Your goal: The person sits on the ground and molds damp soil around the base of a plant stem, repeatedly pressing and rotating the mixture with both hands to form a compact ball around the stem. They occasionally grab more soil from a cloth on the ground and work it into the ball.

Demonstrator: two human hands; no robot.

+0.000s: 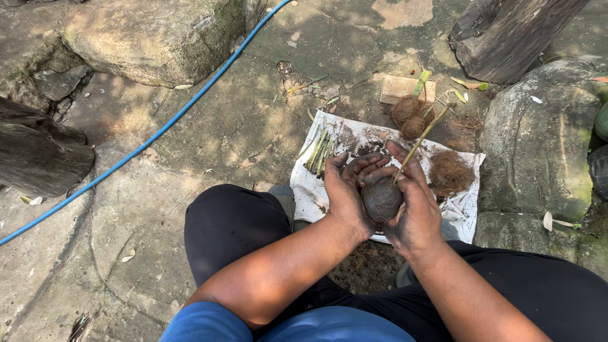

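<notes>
both hands cup 1 dark soil ball (381,200) above the white sheet (310,190), just in front of the knees. the left hand (347,190) curls around its left side, fingers half closed; the right hand (415,212) wraps the right side and underside. a thin green stem (421,136) rises from the ball, tilted right. the ball looks damp, soft and crumbly, fairly light: best held from below with both palms, never lifted by the brittle stem. 2 fibre-wrapped balls (408,117) lie beyond, loose coconut fibre (449,172) lies right, cut stems (318,152) left.
</notes>
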